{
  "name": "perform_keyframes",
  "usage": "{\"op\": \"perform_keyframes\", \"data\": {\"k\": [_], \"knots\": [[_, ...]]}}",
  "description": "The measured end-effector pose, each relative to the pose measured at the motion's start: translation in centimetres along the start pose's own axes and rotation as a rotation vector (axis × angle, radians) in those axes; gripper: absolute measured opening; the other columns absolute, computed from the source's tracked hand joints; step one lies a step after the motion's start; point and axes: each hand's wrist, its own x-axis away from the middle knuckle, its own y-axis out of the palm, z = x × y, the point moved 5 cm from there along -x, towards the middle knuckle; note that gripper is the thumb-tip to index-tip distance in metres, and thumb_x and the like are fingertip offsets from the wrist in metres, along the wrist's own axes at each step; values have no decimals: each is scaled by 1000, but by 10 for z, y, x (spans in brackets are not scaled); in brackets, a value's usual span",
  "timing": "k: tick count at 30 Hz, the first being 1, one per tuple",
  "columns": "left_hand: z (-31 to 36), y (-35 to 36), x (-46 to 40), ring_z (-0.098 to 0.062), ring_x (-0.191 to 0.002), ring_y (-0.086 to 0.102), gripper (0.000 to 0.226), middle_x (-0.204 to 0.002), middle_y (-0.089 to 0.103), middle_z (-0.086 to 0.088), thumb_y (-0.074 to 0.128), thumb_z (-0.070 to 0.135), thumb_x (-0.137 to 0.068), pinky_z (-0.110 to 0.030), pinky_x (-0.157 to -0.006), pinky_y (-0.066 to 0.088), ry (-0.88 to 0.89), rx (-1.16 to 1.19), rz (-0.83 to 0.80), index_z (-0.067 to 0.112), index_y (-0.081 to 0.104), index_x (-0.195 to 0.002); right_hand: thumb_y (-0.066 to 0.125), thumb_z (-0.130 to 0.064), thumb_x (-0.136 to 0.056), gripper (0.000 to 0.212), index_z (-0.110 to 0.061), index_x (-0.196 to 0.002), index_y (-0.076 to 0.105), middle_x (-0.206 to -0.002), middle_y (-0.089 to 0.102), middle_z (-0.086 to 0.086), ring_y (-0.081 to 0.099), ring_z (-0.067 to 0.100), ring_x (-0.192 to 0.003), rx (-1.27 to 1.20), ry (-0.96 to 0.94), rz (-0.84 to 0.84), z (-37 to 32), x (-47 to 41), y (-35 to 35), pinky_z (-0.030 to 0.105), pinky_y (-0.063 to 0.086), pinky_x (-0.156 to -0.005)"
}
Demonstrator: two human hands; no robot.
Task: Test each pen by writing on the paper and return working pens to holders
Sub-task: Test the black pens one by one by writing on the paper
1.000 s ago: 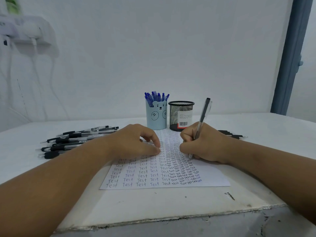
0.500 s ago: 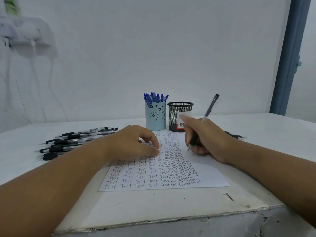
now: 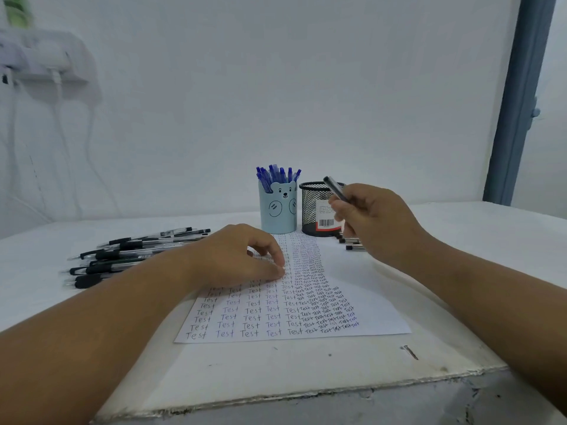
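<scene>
A sheet of paper (image 3: 362, 296) filled with rows of the word "Test" lies in front of me. My left hand (image 3: 233, 259) rests on its upper left part, fingertips pressing it down. My right hand (image 3: 372, 219) is lifted off the sheet and grips a black pen (image 3: 335, 188), whose end sticks out over the black mesh holder (image 3: 316, 210). To the left of that holder stands a light blue bear holder (image 3: 277, 214) full of blue pens (image 3: 276, 174).
A pile of black pens (image 3: 129, 256) lies on the white table (image 3: 306, 372) to the left of the paper. A few more pens (image 3: 352, 243) lie behind my right hand. The table's chipped front edge runs close to me. A white wall stands behind.
My right hand has stopped writing, lifted the pen off the paper and carried it up toward the mesh holder, turning it over. My left hand has stayed on the paper.
</scene>
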Motion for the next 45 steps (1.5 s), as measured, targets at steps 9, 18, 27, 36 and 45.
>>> {"op": "perform_keyframes", "data": {"k": [9,18,27,36,45], "knots": [[1,0,0,-1,-112,60,11,-113,69,19,79,44,-82,-38,-107,47,3,-3,-6,42,76,-93,70,-19,-94,12,-12,-84,71,-77,59,3,54,11,-59,256,23,-103,6,-1,0,11,47,-54],[3,-1,1,2,-111,59,9,-112,69,20,79,42,-83,-36,-107,47,6,-1,-7,41,76,-91,81,-18,-82,17,-30,-87,70,-85,64,-10,56,7,-74,571,97,-322,21,-1,1,15,40,-64],[2,-1,1,1,-111,60,10,-110,70,20,79,43,-82,-38,-107,47,5,-3,-8,42,76,-91,63,-8,-86,27,-30,-94,76,-95,66,-8,63,18,-91,763,149,-324,26,0,-4,29,53,-82],[3,-1,2,1,-109,61,10,-110,70,19,79,42,-82,-37,-107,48,7,-4,-5,42,76,-91,55,-4,-81,23,-19,-88,71,-94,69,3,66,28,-88,855,265,-247,27,0,-11,37,59,-83],[6,-14,5,8,-92,63,2,-90,71,24,77,30,-86,-23,-89,54,77,-46,116,31,77,-84,57,-7,-83,29,-34,-76,64,-88,63,-14,57,3,-79,539,-43,-240,4,12,18,22,46,-71]]}}
